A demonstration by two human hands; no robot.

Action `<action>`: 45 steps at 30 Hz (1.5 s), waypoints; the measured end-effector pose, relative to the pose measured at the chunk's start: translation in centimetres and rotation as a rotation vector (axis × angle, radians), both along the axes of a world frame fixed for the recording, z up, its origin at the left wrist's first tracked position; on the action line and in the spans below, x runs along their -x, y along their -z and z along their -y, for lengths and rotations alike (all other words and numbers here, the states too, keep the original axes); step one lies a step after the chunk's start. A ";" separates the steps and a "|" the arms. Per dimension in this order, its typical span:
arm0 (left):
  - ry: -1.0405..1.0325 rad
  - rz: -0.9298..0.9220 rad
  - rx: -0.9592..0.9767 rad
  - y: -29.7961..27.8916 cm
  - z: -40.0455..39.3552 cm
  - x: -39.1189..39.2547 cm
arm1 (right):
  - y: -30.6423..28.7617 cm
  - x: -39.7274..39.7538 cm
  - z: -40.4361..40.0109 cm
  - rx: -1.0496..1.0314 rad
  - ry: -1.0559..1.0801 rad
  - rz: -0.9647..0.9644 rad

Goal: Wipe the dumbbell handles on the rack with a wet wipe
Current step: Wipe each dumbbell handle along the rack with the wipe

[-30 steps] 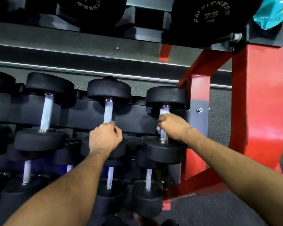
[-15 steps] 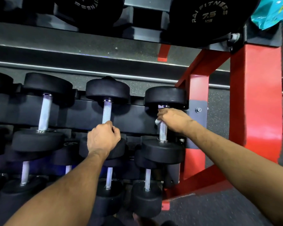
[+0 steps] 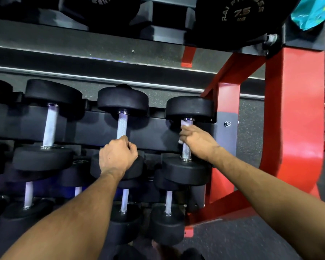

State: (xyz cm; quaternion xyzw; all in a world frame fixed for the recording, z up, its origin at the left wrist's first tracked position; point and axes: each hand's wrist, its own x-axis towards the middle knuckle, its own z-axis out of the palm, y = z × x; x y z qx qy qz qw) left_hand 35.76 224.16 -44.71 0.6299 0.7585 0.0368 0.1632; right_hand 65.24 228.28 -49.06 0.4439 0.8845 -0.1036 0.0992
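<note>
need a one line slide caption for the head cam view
Right hand wraps a wet wipe round a dumbbell handle on the rack; left hand grips the neighbouring handle.

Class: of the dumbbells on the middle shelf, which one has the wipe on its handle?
The rightmost dumbbell, beside the red post: the right hand grips its wipe.
</note>
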 end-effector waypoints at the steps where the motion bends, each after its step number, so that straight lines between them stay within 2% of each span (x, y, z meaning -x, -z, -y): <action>1: -0.003 0.002 0.000 -0.1 0.0 0.0 | 0.5 0.4 0.7 -0.017 -0.080 -0.013; 2: -0.005 0.004 -0.003 -0.1 0.0 0.0 | 0.7 0.8 1.2 -0.025 -0.261 0.142; 3: -0.004 0.005 -0.004 -0.1 -0.1 0.1 | -0.2 1.8 1.5 0.061 -0.362 0.271; 4: -0.005 0.007 -0.002 -0.1 -0.1 0.1 | -1.0 2.2 1.1 0.152 -0.333 0.379; 5: -0.007 0.005 -0.003 -0.1 -0.2 0.1 | -1.9 2.6 0.7 0.231 -0.207 0.380; 9: -0.013 0.002 -0.005 0.0 -0.2 0.1 | -3.1 2.9 -2.0 0.060 -0.016 0.317; 14: -0.019 0.017 0.002 -0.1 -0.2 0.1 | -3.0 1.9 -1.3 -0.170 -0.040 0.220; 16: -0.018 0.020 0.013 -0.3 -0.2 0.0 | -2.9 1.4 -0.3 -0.063 -0.041 0.193; 18: -0.018 0.021 0.016 -0.4 -0.1 0.0 | -2.5 1.5 1.1 0.074 -0.167 0.269; 19: -0.019 0.026 0.017 -0.4 -0.1 0.0 | -2.0 1.5 1.6 0.150 -0.205 0.243; 22: -0.023 0.030 0.021 -0.5 -0.1 -0.1 | -1.7 1.1 2.2 0.310 -0.042 0.170; 26: -0.015 0.020 0.023 -0.5 -0.1 -0.1 | -1.8 0.9 2.0 0.178 -0.013 0.021; 29: -0.010 0.019 0.028 -0.5 -0.1 -0.1 | -1.5 0.6 1.1 -0.096 0.034 -0.073; 31: -0.004 0.016 0.029 -0.6 0.0 -0.1 | -1.9 0.9 0.2 -0.138 0.184 -0.098; 34: -0.005 0.015 0.031 -0.7 -0.1 -0.2 | -2.6 1.8 0.2 -0.094 0.384 -0.122; 36: -0.006 0.019 0.031 -0.8 -0.1 -0.2 | -2.8 2.1 1.8 -0.101 0.417 -0.123; 40: -0.006 0.012 0.029 -0.9 0.0 -0.2 | -2.7 2.3 4.8 0.046 0.517 -0.198; 45: -0.005 0.014 0.040 -1.0 0.0 -0.3 | -3.3 1.7 0.0 -0.042 0.676 -0.299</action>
